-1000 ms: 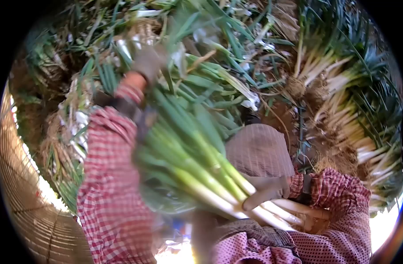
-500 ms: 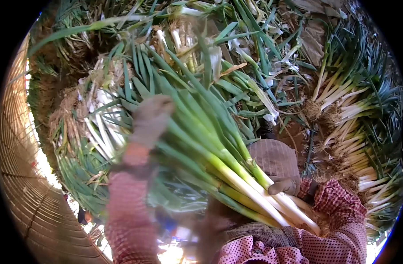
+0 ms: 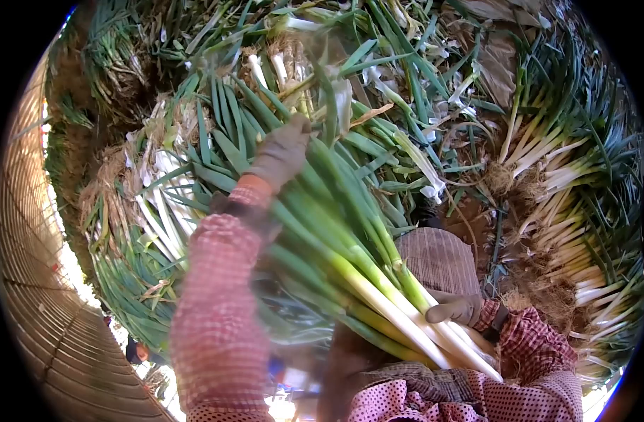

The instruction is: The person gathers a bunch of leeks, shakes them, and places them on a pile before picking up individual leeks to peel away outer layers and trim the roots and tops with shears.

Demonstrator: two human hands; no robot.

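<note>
A bundle of long green onions (image 3: pixel 378 281) with white shanks lies slantwise across my lap, roots toward the lower right. My gloved right hand (image 3: pixel 457 309) is closed around the white shanks, its thumb on top. Higher up, my gloved left hand (image 3: pixel 283 151) is over the green leaves of the bundle, fingers curled. Whatever is in those fingers is hidden. My left sleeve blurs in front of the lower leaves.
Rows of green onions (image 3: pixel 554 183) with roots lie along the right. Another pile (image 3: pixel 163 197) lies at the left. Loose leaves and peelings (image 3: pixel 399 91) cover the ground ahead. A ribbed curved wall (image 3: pixel 40 281) stands at far left.
My left hand has moved up and right along the leaves. A long leaf that stretched across the upper left is gone from there. My right hand keeps its hold, with the bundle shifted slightly left.
</note>
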